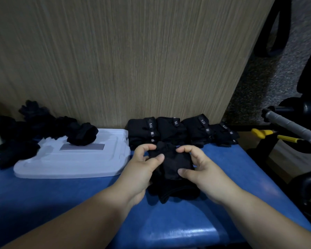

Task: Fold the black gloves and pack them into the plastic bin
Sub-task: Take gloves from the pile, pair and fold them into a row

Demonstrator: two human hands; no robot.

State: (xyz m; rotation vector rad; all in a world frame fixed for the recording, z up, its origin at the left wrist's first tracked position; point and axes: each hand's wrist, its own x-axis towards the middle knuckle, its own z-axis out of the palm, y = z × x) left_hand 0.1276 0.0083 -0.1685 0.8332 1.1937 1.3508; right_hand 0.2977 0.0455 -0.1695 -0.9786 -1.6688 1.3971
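Note:
A black glove (171,164) lies on the blue surface in front of me, partly folded over itself. My left hand (144,166) grips its left side with thumb and fingers. My right hand (196,164) pinches its right side. Behind it, folded black gloves (171,130) with small white labels stand in a row against the wooden panel. A loose pile of unfolded black gloves (25,130) lies at the far left. One rolled glove (82,134) rests on a white plastic lid (70,160). The bin itself is not in view.
A wooden panel (133,60) rises right behind the blue surface (169,221). To the right, past the edge, are a grey-wrapped bar (291,125), yellow-handled tools (264,133) and black equipment on a speckled floor.

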